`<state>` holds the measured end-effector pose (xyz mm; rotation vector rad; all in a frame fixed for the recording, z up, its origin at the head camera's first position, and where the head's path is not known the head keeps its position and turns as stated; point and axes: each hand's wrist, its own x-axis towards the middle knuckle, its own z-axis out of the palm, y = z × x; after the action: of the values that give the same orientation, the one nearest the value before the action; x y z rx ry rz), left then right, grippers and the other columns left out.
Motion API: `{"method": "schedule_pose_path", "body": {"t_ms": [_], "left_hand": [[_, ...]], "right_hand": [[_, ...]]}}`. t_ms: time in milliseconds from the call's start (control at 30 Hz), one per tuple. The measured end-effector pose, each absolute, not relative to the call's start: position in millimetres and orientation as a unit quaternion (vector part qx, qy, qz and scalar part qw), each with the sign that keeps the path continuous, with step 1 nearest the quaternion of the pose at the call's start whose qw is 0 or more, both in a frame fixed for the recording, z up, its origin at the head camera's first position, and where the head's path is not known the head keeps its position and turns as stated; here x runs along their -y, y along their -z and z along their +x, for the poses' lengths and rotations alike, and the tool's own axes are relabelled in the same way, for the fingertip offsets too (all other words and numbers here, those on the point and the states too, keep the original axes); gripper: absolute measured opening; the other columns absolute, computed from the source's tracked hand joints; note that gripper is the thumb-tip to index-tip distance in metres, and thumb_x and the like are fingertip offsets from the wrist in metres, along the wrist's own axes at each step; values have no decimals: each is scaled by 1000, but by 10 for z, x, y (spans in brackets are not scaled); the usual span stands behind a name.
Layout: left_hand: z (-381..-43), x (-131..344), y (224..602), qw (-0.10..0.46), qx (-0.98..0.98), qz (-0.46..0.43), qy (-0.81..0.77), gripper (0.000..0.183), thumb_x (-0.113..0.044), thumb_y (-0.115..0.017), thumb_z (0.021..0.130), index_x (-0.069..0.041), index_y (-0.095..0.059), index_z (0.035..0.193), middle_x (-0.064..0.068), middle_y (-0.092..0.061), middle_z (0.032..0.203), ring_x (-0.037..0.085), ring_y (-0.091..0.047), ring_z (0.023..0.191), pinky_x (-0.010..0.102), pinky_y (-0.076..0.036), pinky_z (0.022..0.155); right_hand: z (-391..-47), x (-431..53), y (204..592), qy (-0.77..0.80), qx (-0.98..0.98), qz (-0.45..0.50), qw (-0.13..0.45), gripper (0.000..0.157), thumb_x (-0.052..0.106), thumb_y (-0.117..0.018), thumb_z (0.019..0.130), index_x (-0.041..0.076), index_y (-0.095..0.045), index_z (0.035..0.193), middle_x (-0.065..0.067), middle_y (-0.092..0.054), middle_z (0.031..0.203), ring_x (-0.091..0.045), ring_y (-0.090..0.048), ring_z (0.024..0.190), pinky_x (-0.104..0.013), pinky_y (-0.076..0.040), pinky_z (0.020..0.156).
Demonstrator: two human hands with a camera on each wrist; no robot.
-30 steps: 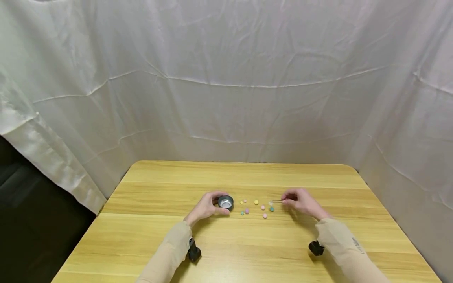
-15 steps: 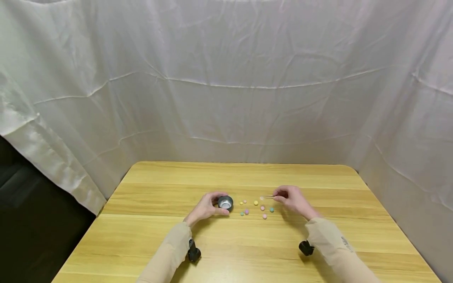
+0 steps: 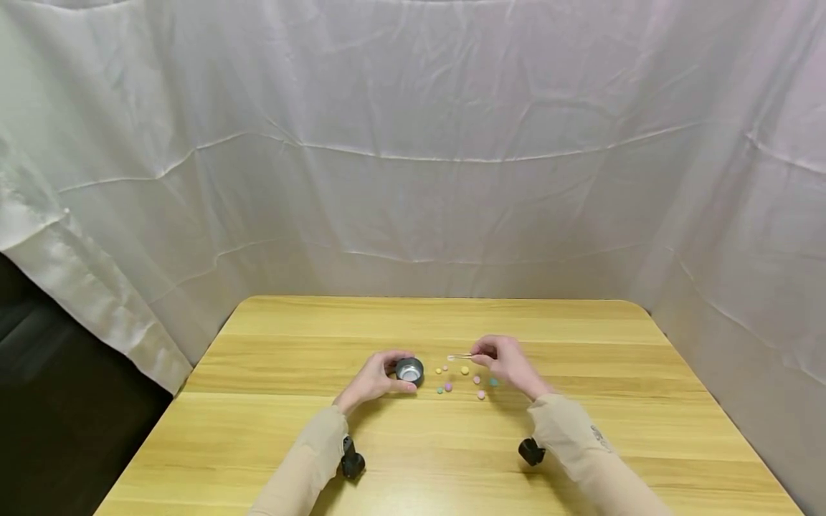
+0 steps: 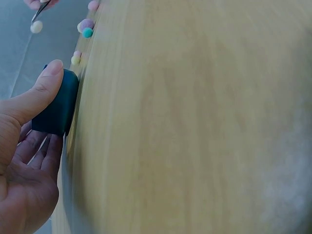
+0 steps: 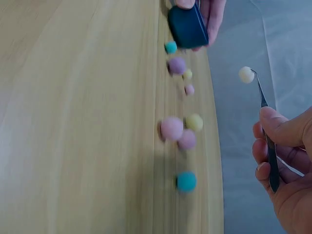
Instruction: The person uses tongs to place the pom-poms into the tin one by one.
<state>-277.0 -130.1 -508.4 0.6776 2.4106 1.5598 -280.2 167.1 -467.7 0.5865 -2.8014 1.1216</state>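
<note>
On the table my left hand point(image 3: 373, 376) grips a small dark bowl point(image 3: 401, 371) with a shiny metal inside, thumb on the near side and fingers on the far side. Its dark blue-green outer wall shows in the left wrist view. My right hand point(image 3: 508, 360) pinches bent-tip tweezers point(image 5: 267, 131) between thumb and fingers. A white pom-pom point(image 5: 246, 75) is caught at their tip, raised above the table to the right of the bowl. Pink, yellow, purple and teal pom-poms lie scattered between the hands, among them a purple pom-pom point(image 3: 448, 387) and a teal pom-pom point(image 5: 186, 181).
The wooden table point(image 3: 413, 459) has rounded far corners. A pale curtain point(image 3: 413, 201) hangs behind it and along the sides. A black surface point(image 3: 64, 387) lies beyond the table's left edge.
My right hand has moved left and slightly away from me, lifting the white pom-pom in the tweezers from beside the teal one toward the bowl. My left hand and the bowl stay put.
</note>
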Motion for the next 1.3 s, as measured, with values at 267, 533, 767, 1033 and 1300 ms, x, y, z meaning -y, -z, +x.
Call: {"method": "schedule_pose_path", "body": {"t_ms": [267, 533, 767, 1033, 1300], "left_hand": [[-2757, 1304, 5091, 95, -806, 228, -539, 63, -4, -82, 82, 9, -54, 137, 29, -61, 133, 43, -61, 120, 54, -51, 105], [-2766, 1294, 5093, 92, -808, 227, -535, 63, -5, -82, 82, 9, -55, 136, 28, -62, 133, 42, -62, 120, 54, -51, 105], [-2770, 1293, 5089, 89, -809, 228, -534, 61, -6, -83, 82, 7, -57, 135, 27, -63, 132, 42, -63, 119, 54, -52, 104], [-2772, 1294, 5103, 89, -807, 229, -538, 60, -6, -82, 82, 7, -57, 135, 27, -63, 131, 41, -63, 118, 54, -52, 103], [-2769, 1292, 5096, 91, -809, 223, -537, 61, -5, -83, 82, 7, -56, 135, 27, -62, 132, 41, -62, 119, 53, -52, 103]], "right_hand": [[-2805, -1434, 4602, -390, 899, 197, 6, 5, 3, -69, 93, 5, -73, 92, -11, -75, 89, -20, -63, 72, -19, -47, 60], [-2833, -1272, 4597, -395, 899, 190, -3, 5, 5, -69, 93, 5, -73, 92, -6, -73, 86, -8, -55, 69, -19, -46, 60], [-2833, -1174, 4593, -396, 895, 206, -6, 4, 2, -70, 92, 2, -73, 92, -7, -74, 86, -8, -57, 72, -18, -47, 63], [-2857, -1101, 4612, -394, 893, 219, -5, 5, 1, -69, 92, 2, -72, 89, -10, -74, 83, -6, -56, 69, -17, -47, 62], [-2855, -1070, 4618, -397, 893, 210, -26, 3, 3, -69, 93, 2, -72, 91, -9, -73, 84, -8, -56, 70, -18, -47, 63]]}}
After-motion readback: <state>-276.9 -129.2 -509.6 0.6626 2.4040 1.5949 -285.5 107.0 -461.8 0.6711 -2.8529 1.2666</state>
